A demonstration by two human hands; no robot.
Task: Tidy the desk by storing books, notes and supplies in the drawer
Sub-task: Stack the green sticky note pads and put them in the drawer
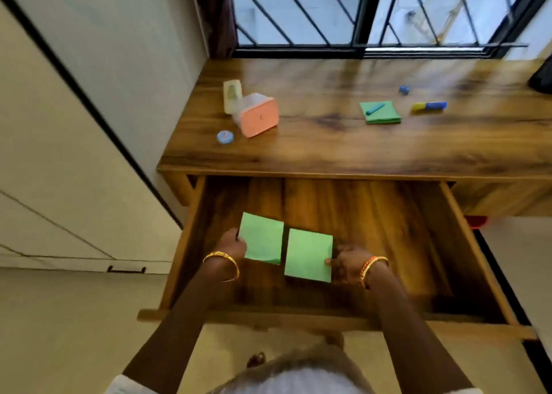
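The wooden drawer (388, 214) stands pulled out under the desk (328, 142). Inside it, my left hand (234, 243) grips the left edge of one green note pad (262, 237). My right hand (346, 262) pinches the right edge of a second green note pad (308, 254) beside the first. On the desk lie a third green pad (383, 116) with a teal marker (375, 108) on it, a yellow-and-blue highlighter (429, 106) and a small blue eraser (403, 89).
A pink-lidded box (259, 117) lies tipped over at the desk's left, with a pale card holder (232, 95) behind it and a round blue object (225, 137) in front. A barred window (358, 11) backs the desk. A wall panel stands to the left.
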